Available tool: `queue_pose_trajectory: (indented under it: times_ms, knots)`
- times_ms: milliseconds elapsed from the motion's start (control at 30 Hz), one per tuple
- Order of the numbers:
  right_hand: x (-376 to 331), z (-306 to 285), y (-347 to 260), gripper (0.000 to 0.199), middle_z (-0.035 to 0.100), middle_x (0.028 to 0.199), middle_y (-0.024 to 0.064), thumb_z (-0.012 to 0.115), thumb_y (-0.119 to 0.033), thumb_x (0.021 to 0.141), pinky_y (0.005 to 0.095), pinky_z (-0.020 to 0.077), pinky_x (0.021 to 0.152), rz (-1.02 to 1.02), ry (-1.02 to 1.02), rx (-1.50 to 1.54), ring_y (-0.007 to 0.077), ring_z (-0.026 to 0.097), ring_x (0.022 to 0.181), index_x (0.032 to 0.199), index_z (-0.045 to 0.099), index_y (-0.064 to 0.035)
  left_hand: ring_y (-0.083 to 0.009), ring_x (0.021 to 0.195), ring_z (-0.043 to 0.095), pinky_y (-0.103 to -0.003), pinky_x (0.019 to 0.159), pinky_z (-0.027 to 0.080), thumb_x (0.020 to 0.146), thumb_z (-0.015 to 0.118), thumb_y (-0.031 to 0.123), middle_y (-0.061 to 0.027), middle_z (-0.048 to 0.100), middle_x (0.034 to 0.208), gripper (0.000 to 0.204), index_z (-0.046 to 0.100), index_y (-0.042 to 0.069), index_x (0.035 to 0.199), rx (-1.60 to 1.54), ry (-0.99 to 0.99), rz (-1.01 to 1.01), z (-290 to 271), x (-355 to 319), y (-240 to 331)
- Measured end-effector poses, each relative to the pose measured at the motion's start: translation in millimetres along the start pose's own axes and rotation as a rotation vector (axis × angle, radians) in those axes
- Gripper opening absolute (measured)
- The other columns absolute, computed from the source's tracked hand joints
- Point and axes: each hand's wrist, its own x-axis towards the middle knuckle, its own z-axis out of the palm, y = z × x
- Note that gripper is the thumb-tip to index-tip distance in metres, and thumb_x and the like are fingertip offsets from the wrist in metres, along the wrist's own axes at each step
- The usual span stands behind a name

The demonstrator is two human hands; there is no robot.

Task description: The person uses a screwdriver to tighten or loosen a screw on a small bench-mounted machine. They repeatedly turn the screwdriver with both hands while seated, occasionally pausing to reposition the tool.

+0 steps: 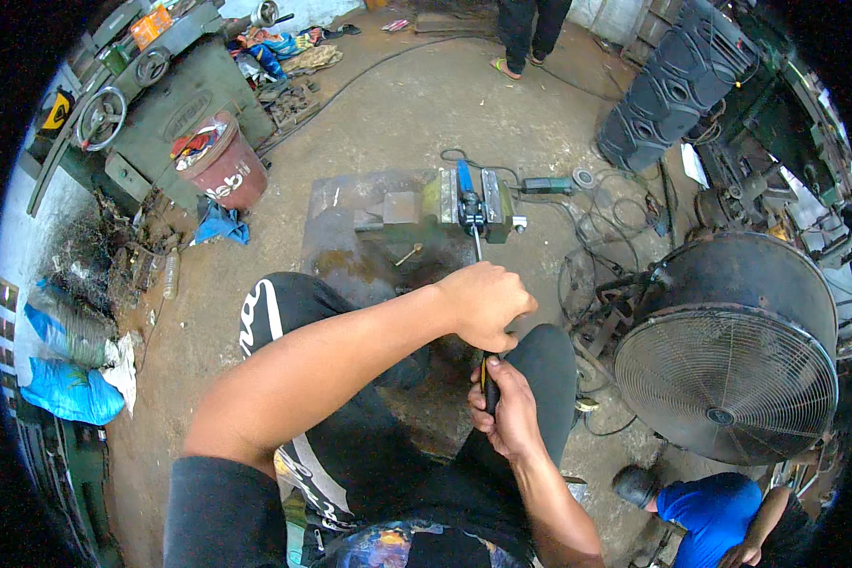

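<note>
My right hand [507,407] is closed around the black and yellow handle of a long screwdriver-like tool [489,386]. Just above it, my left hand [488,305] makes a fist around the same tool, with the left forearm crossing over from the left. The tool's thin metal shaft runs away from me to a green bench vise [435,201]. Between the vise jaws sits a dark metal part [470,210] with a blue piece [464,177] sticking up at its far side. The shaft's tip meets or overlaps this part; exact contact cannot be made out.
A large drum fan [726,379] stands close on my right, near a crouching person in blue [710,516]. An angle grinder [547,185] and cables lie beyond the vise. At left are a red-brown bucket [229,175] and a green machine [185,114]. Another person's legs [530,33] are at the far side.
</note>
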Motion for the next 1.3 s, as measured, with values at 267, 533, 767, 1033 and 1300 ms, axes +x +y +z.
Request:
queue_pose_trajectory:
  times_ms: [267,533,767,1033,1300]
  knots:
    - [-1,14,-12,0.029,0.047,0.069,0.0032,0.049,-0.037,0.107,0.0227,0.0232,0.041,0.079,0.056,0.048,0.0082,0.035,0.045,0.105,0.051,-0.0087,-0.0388,0.077,0.07,-0.049,0.068,0.056,0.059,0.076,0.031,-0.0171,0.071,0.078,0.037,0.069,0.003,0.082,-0.009,0.158,-0.066,5,28,-16]
    - [-23,28,-36,0.023,0.05,0.078,0.007,0.049,-0.027,0.106,0.0234,0.0286,0.043,0.09,0.021,0.182,0.0106,0.039,0.05,0.114,0.05,-0.0056,-0.0383,0.077,0.071,-0.048,0.071,0.057,0.061,0.075,0.031,-0.0168,0.071,0.077,0.035,0.072,0.005,0.084,-0.25,0.275,-0.174,10,44,-24]
    - [-16,27,-30,0.022,0.047,0.071,0.0076,0.049,-0.022,0.099,0.0295,0.0337,0.048,-0.007,0.001,0.158,0.017,0.043,0.052,0.113,0.048,-0.0053,-0.0357,0.084,0.073,-0.048,0.073,0.058,0.065,0.075,0.025,-0.0144,0.074,0.084,0.032,0.073,0.008,0.092,-0.181,0.135,-0.265,9,43,-28]
    - [-11,21,-22,0.031,0.042,0.062,-0.001,0.046,-0.042,0.108,0.0232,0.0248,0.041,0.235,-0.171,0.622,0.0065,0.031,0.04,0.11,0.055,-0.0129,-0.0369,0.08,0.072,-0.048,0.072,0.058,0.064,0.076,0.027,-0.0159,0.073,0.079,0.03,0.073,0.008,0.087,-0.231,0.231,-0.256,10,46,-28]
    - [-5,40,-31,0.031,0.041,0.062,-0.0014,0.047,-0.042,0.107,0.0236,0.023,0.041,0.165,-0.063,0.482,0.0071,0.029,0.04,0.109,0.053,-0.0116,-0.038,0.075,0.072,-0.047,0.07,0.059,0.061,0.076,0.031,-0.0167,0.071,0.072,0.027,0.072,0.007,0.074,-0.098,0.219,-0.364,6,47,-32]
